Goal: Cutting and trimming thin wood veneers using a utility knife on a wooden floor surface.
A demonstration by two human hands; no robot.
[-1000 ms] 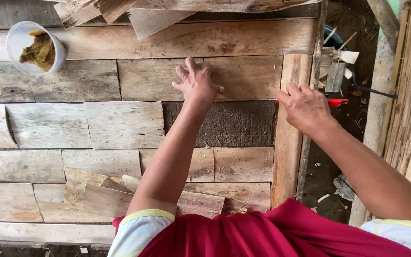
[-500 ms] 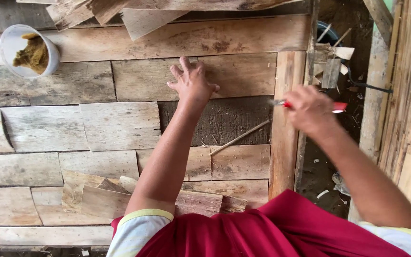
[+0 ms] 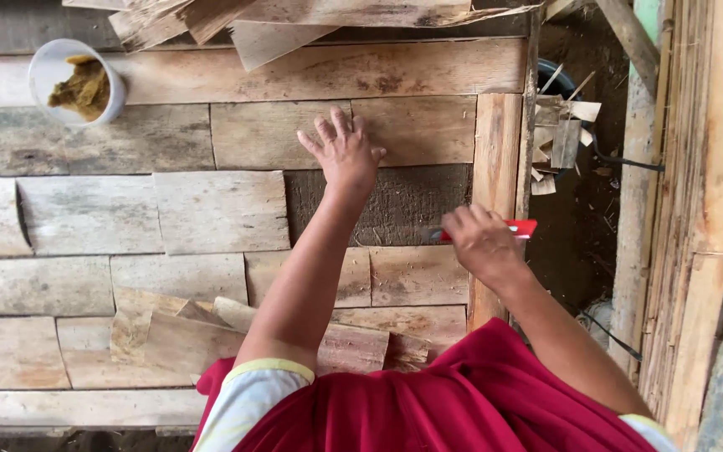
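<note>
On wood planks, left hand flat, right hand w/ red tool

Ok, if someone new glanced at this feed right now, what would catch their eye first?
Probably the left hand spread flat on the patchwork of wooden boards, at the edge of a dark gap. Just right of it, the right hand grips a red-handled tool. At top left, a white cup holds a brownish paste.
</note>
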